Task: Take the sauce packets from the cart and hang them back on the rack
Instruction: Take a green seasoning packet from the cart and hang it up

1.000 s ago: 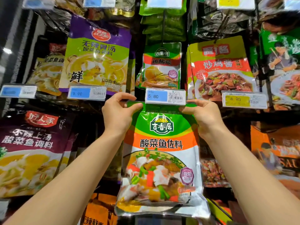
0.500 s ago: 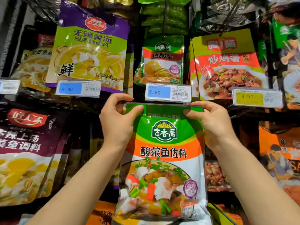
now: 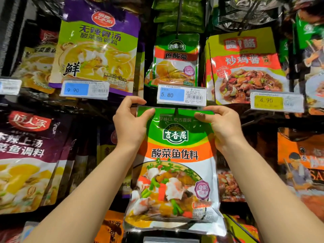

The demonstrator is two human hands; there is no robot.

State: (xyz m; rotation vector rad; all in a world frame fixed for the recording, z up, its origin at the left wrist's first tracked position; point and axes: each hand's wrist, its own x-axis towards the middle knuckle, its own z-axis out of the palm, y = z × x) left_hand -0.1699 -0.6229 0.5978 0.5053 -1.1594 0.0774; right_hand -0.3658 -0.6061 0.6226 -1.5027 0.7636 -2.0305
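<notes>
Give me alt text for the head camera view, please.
Two bare hands, left hand and right hand, pinch the top corners of a green sauce packet under a 5.80 price tag on a rack of hanging packets.

Two hands [image 3: 130,126] [image 3: 226,128], one held sauce packet [image 3: 175,172], four price tags [image 3: 181,95] in view.

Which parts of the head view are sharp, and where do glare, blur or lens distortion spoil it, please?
In the head view, the held sauce packet and the 5.80 price tag are readable; the right edge, around the 4.90 price tag, is smeared; glare streaks the packet's glossy lower edge; the purple packet leans from wide-angle bending; the rack gaps between packets are dark.
</notes>
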